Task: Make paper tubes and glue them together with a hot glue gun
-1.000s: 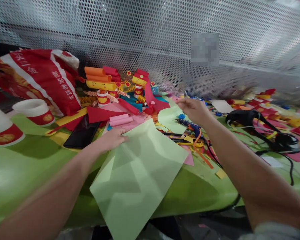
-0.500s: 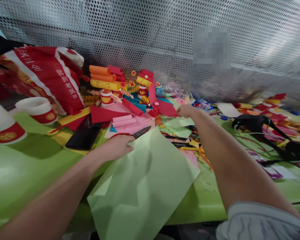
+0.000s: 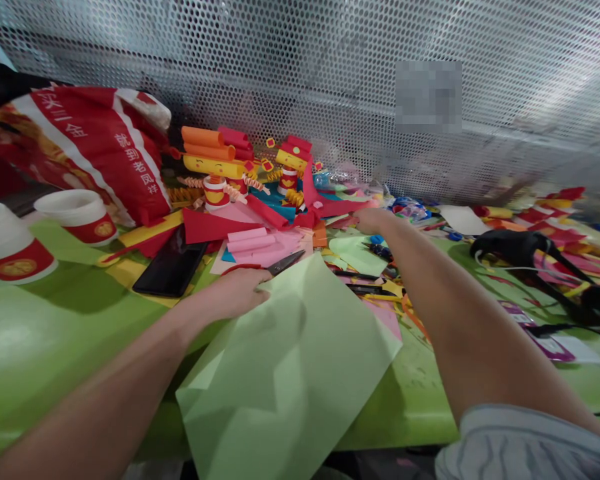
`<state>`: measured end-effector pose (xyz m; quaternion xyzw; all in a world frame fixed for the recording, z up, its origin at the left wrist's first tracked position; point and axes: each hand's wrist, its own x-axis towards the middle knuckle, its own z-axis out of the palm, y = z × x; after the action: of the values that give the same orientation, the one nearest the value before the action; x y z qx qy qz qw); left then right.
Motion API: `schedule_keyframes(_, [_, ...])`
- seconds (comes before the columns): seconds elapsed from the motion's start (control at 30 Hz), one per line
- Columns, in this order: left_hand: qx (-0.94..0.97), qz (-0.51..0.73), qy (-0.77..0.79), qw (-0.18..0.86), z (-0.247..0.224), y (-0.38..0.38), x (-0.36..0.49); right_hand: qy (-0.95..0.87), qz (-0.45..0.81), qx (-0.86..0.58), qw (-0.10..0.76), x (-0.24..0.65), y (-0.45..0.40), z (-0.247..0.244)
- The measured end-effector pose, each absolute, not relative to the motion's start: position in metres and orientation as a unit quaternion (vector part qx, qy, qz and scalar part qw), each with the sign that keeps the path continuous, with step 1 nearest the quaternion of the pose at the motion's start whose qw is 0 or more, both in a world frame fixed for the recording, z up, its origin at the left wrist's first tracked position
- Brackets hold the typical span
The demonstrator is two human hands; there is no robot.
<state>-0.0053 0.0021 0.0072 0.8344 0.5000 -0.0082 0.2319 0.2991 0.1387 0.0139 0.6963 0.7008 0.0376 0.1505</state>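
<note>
My left hand [image 3: 237, 293] is closed at the upper left edge of a large light green sheet of paper [image 3: 290, 373], which hangs past the table's front edge. Directly beyond my left fingers are scissors [image 3: 286, 263] with red handles, blades angled to the right; whether the hand also grips them is unclear. Farther off, my right hand [image 3: 373, 219] reaches into a heap of paper scraps, its fingers curled and partly hidden. A red paper piece [image 3: 337, 208] reaches right up to it. Below lies a smaller green paper piece [image 3: 359, 255].
On the left are paper cups [image 3: 83, 217], a black phone [image 3: 171, 263] and a red bag [image 3: 95, 147]. Paper figures [image 3: 215, 173] stand at the back before a perforated metal screen [image 3: 300, 73]. A black strapped device [image 3: 520, 250] with cables lies right.
My right hand has shifted slightly among the scraps, and the red paper's end beside it sits higher. More of the small green piece shows. My left hand and the large sheet stay put.
</note>
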Motion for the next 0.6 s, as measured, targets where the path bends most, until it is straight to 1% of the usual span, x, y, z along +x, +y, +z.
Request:
schedule_keyframes(0.17, [0.836,0.003,0.497,0.232,0.0062,0.0022,-0.0065,0.685,0.059,0.715,0.127,0.2996,0.1337,0.0211])
schedule_keyframes(0.37, [0.836,-0.002,0.498,0.230,0.0067,0.0027,-0.0061,0.684,0.067,0.719,0.099,0.3059,0.1324,0.0184])
schedule_keyframes(0.6, [0.833,-0.005,0.506,0.223,0.0055,0.0014,-0.0057,0.709,0.086,0.699,0.043,0.3078,0.1398,0.0190])
